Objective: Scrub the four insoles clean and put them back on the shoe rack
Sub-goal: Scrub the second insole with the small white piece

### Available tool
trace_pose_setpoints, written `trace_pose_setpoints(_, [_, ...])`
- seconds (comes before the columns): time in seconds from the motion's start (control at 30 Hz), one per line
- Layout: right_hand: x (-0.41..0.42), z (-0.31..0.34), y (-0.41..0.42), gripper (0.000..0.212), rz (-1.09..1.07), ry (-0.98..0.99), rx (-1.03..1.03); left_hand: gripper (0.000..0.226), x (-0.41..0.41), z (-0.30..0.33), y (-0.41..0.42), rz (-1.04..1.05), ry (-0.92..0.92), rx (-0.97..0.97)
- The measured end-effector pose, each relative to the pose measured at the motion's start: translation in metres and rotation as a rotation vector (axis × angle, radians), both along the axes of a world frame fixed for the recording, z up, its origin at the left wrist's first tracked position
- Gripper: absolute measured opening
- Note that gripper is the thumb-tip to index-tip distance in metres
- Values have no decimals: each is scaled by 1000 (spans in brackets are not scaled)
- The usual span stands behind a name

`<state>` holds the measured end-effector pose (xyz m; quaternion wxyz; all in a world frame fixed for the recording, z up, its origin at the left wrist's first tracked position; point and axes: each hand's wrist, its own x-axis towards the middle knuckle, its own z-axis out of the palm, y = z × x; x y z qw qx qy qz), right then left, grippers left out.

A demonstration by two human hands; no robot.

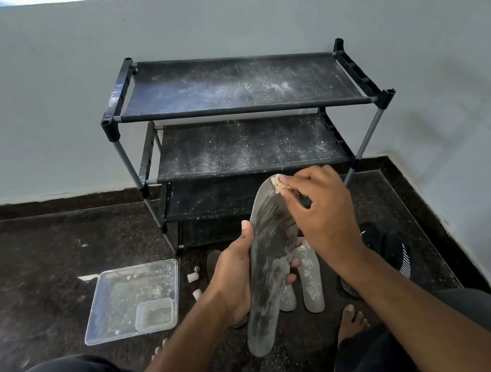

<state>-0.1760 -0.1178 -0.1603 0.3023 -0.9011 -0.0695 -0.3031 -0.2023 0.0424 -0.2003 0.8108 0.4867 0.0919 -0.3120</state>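
My left hand point(237, 276) clasps the long, dusty grey insole point(270, 251) mid-length while my right hand point(322, 207) pinches a pale, crumpled scrub pad point(278, 185) against its rounded toe.

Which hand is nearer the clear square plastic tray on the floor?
Left. The left hand grips the dusty grey insole just right of the clear square plastic tray; the right hand, scrubbing the insole's tip, is farther right and higher.

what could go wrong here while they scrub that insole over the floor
The shoe rack shelves are dusted with white powder, so a cleaned insole could pick up dirt again. Loosened dust may fall onto the insoles on the floor right below. The left hand grips only mid-length, so pressure from the right hand near the tip could bend it.
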Motion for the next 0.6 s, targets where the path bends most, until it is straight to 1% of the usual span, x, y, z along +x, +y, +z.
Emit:
trace_pose_setpoints(0.03, [-1,-2,5,20,6,13,-24,70,0,0,0,-3,2,-3])
trace_pose_setpoints(0.13, [-8,-13,18,14,222,80,-112,65,0,-1,-1,31,36,-37])
trace_pose_setpoints(0.17, [-8,-12,18,13,254,78,-114,65,1,-2,-1,42,40,-42])
trace_pose_setpoints(0.2, [-6,-10,15,13,236,65,-91,67,1,-2,0,47,36,-40])
trace_pose_setpoints(0.27, [-1,-3,5,18,95,8,3,71,1,-2,2,39,19,-41])
trace_pose_setpoints(0.33, [3,2,-3,21,-26,-16,46,72,0,0,1,23,18,-39])
trace_pose_setpoints(0.37, [3,2,-2,21,-25,7,27,71,0,0,0,20,19,-32])
trace_pose_setpoints(0.43, [0,-3,6,17,102,79,-45,70,-2,0,-2,24,24,-29])
trace_pose_setpoints(0.5, [-3,-6,9,15,209,105,-55,68,-1,1,-2,37,35,-36])
trace_pose_setpoints(0.53, [-2,-5,7,17,195,98,-28,68,-1,2,-2,33,32,-31])
trace_pose_setpoints(0.6, [2,0,-1,20,68,45,34,70,-1,3,-1,11,17,-13])
